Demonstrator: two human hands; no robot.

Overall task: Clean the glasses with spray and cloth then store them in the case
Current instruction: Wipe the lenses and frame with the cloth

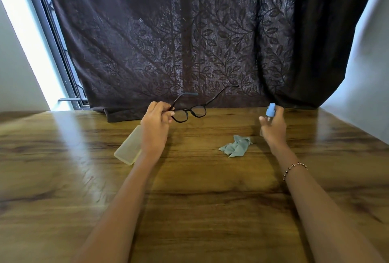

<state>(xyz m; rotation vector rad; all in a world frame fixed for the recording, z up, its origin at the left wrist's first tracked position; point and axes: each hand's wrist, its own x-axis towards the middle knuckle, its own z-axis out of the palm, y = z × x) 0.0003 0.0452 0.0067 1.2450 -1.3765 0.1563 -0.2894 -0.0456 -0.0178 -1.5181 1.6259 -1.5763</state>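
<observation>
A person's left hand (155, 123) pinches open glasses (189, 113) by one hinge, lenses turned toward the spray bottle (270, 111) that the right hand (273, 128) grips upright, apparently ready to mist them. The crumpled cloth (235, 145) waits between the hands on the wooden table (189, 210); the left wrist half-hides the case (128, 148). The bottle's clear body is barely discernible.

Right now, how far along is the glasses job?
Early. Done: nothing beyond pickup. In hand: the left hand holds the glasses by one corner, temples unfolded, and the right hand grips the spray bottle beside them, so spraying looks next. Left: wiping, as the cloth lies crumpled on the table, and storing, as the case lies by the left wrist, unused.
</observation>
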